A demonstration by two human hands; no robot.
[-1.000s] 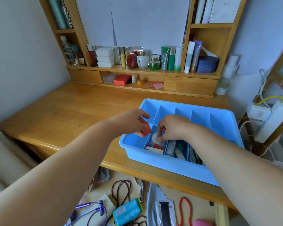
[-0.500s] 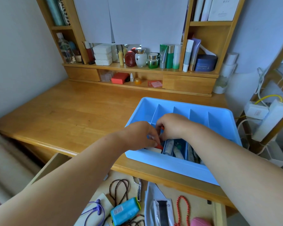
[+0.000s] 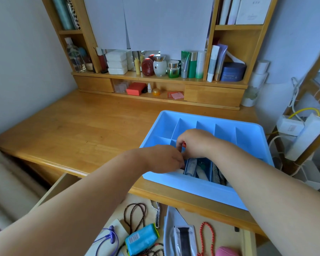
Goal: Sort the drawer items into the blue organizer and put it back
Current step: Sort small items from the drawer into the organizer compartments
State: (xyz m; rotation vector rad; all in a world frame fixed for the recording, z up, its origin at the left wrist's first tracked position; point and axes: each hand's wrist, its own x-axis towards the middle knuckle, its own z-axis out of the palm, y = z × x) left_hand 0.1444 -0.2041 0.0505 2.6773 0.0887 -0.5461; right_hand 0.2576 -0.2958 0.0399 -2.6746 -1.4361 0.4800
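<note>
Head view: the blue organizer [image 3: 248,137] sits on the wooden counter [image 3: 85,130], toward its right end, its near wall close to the counter's front edge and its far right corner near the white power strip [image 3: 307,137] and cables beside the counter. Both hands meet inside the organizer's near-left compartments. The left hand [image 3: 161,158] reaches over the left rim, knuckles up, its fingers curled down into the front-left compartment; what they hold is hidden, so I cannot tell whether they grip anything, though a white item [image 3: 180,171] shows just beneath them. The right hand [image 3: 194,143] is curled with its fingers pinching a small red item [image 3: 184,144] right beside the left hand's fingertips. Tubes and packets [image 3: 198,168] lie in the near compartments to the right of the hands; the far row of compartments shows only blue floor.

Left of the organizer the counter runs bare wood to the wall and back to the shelf unit [image 3: 155,76], which carries bottles, jars and a red box [image 3: 136,88]. Below the counter's front edge the open drawer [image 3: 63,183] holds dark bead strings [image 3: 135,213], a red bead string [image 3: 207,235], a blue packet [image 3: 141,239], a purple cord [image 3: 107,237], a clear sleeve with a dark strap [image 3: 183,239] and a pink item [image 3: 226,251]. Both forearms cross above the drawer.
</note>
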